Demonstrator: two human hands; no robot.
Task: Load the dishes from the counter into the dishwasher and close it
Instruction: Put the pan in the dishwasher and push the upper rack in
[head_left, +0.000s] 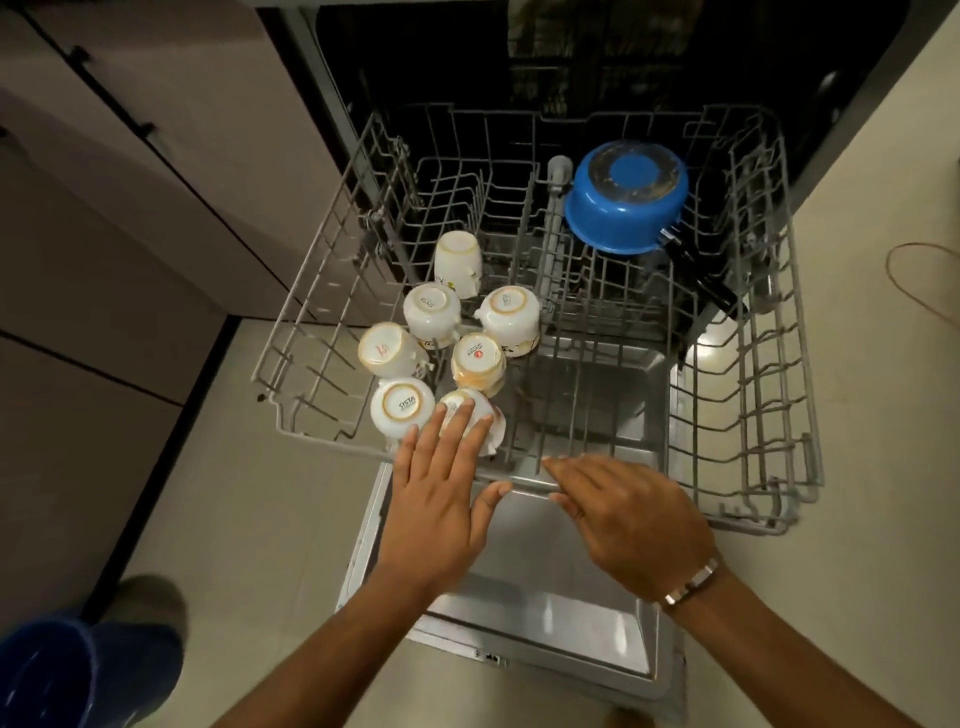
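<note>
The grey wire dishwasher rack (748, 395) is pulled out over the open door (540, 603). Several white cups (431, 312) stand upside down in its front left part. A blue saucepan (626, 200) with a black handle lies upside down at the back right. My left hand (441, 483) lies flat with spread fingers over the rack's front rail, fingertips touching the nearest cup (493, 434). My right hand (628, 514) rests with fingers extended at the front rail, to the right of the left hand. Neither hand holds anything.
Beige cabinet doors (130, 208) stand to the left of the dishwasher. The dark tub (571, 67) lies open behind the rack. A tiled floor (872, 260) surrounds the door. A thin wire loops on the floor at the right (919, 275). My foot (150, 603) is at the lower left.
</note>
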